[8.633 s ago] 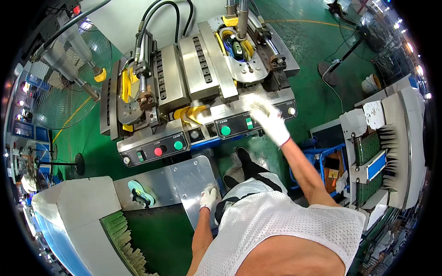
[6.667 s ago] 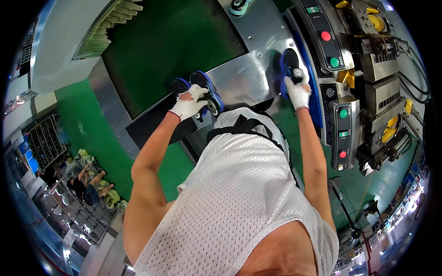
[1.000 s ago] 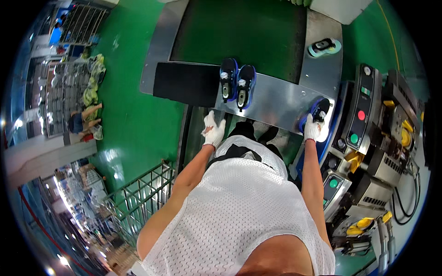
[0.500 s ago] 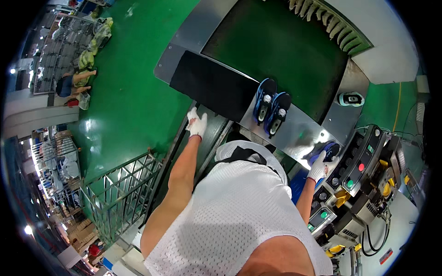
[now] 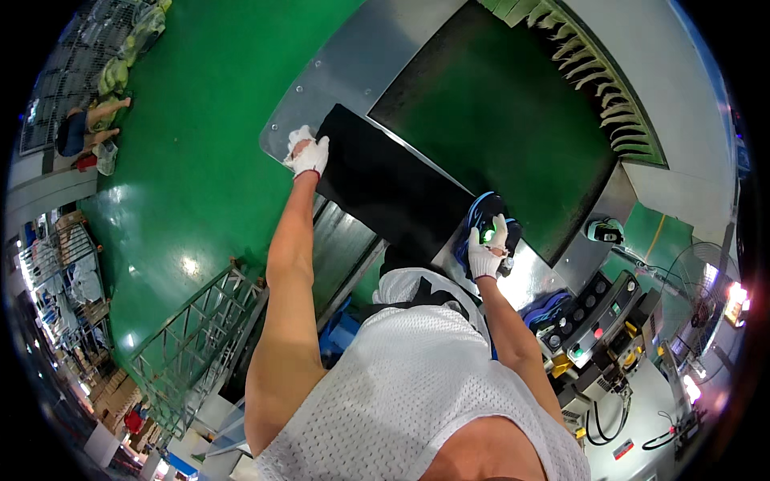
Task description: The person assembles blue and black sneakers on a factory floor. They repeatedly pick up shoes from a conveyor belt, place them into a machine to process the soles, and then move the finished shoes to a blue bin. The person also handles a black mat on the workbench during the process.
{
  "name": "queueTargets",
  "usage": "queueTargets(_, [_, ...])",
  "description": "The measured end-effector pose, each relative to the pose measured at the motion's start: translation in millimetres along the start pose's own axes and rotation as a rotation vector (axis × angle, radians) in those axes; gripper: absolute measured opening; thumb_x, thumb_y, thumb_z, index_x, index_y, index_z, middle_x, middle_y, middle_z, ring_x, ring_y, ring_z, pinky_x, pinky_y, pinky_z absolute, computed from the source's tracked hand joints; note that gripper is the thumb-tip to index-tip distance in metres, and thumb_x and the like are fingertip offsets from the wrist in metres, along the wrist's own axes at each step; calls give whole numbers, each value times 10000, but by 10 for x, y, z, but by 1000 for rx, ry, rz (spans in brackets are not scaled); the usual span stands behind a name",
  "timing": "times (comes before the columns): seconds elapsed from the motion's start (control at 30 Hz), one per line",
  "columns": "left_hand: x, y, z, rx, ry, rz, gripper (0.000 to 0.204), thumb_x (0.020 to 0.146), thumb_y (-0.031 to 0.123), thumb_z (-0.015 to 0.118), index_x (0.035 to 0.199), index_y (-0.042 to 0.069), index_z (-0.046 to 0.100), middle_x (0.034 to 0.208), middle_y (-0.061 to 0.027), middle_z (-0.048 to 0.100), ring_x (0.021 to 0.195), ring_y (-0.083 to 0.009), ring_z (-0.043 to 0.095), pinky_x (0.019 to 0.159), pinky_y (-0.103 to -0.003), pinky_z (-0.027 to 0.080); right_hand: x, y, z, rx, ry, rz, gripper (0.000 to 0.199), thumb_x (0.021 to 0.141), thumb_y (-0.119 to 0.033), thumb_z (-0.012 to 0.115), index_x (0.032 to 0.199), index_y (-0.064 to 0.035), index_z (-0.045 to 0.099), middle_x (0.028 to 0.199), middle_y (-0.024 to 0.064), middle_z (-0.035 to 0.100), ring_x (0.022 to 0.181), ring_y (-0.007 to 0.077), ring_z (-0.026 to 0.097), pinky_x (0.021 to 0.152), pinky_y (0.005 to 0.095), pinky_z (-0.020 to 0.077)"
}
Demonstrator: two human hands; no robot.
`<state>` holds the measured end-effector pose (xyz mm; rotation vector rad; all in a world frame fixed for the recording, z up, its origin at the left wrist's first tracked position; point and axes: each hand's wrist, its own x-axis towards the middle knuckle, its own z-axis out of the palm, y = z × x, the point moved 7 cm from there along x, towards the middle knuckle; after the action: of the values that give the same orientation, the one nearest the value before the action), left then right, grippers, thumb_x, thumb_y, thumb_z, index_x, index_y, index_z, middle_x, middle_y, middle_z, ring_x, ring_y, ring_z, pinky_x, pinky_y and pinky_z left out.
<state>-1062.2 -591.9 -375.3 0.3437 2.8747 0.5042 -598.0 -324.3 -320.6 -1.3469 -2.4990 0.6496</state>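
My left hand [image 5: 308,154], in a white glove, is by the left end of a black mat [image 5: 385,172] on the metal table. Its thumb is apart from the fingers and nothing shows in its grasp. Over a pair of black-and-blue shoes [image 5: 476,215] at the mat's right end is my gloved right hand [image 5: 488,250]. Thumb and fingers spread in a V across the shoes, touching their tops, with a bright greenish gleam between them. The hand hides much of the pair. Another blue shoe [image 5: 549,306] lies nearer the control panel.
A dark green conveyor belt [image 5: 481,112] runs under a fringed opening [image 5: 601,88]. A pale green shoe [image 5: 605,231] stands on the table's right side. Control panels [image 5: 603,317] are at the right, a metal rack [image 5: 192,345] at the left. A person [image 5: 76,132] is at the far left.
My right hand has left the blue shoe near the panel and moved left onto the pair. My left hand has moved forward to the mat's left end. The view has shifted.
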Motion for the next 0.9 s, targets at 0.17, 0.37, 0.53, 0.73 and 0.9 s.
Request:
queueTargets(0.17, [173, -73, 88, 78, -19, 26, 413, 802, 408, 790, 1046, 96, 674, 1149, -192, 606, 1105, -411, 586, 919, -529, 481, 8, -116, -81, 56, 21, 20, 698, 852, -154, 755, 1458, -3, 443, 1385, 209, 560, 1301, 340, 559, 1099, 426, 453])
queueTargets(0.37, [190, 54, 156, 97, -74, 156, 243, 873, 314, 709, 932, 79, 692, 1062, -204, 641, 1039, -420, 617, 854, -543, 494, 32, -108, -90, 99, -33, 93, 702, 854, -160, 758, 1454, 13, 436, 1390, 211, 551, 1298, 340, 554, 1114, 416, 430])
queueTargets(0.53, [43, 207, 25, -75, -24, 277, 240, 942, 298, 637, 945, 58, 638, 908, -201, 673, 885, -427, 653, 821, -537, 477, 33, -54, -56, 131, 32, 26, 582, 827, -141, 774, 1325, 35, 529, 1426, 232, 530, 1316, 386, 526, 1127, 435, 419])
queueTargets(0.73, [11, 216, -43, -249, -21, 244, 536, 977, 452, 619, 1334, 54, 567, 1244, -199, 694, 1165, -412, 641, 994, -470, 463, 35, -37, -58, 98, 3, 51, 747, 820, -144, 786, 1457, 4, 425, 1382, 198, 558, 1290, 330, 564, 1094, 400, 454])
queueTargets(0.9, [126, 101, 192, 32, -232, 247, 580, 1022, 486, 526, 1337, 6, 604, 1354, -229, 622, 1268, -411, 577, 1063, -509, 434, 7, -76, -69, 227, 28, 116, 717, 828, -112, 771, 1447, 10, 431, 1382, 195, 555, 1290, 332, 562, 1098, 408, 449])
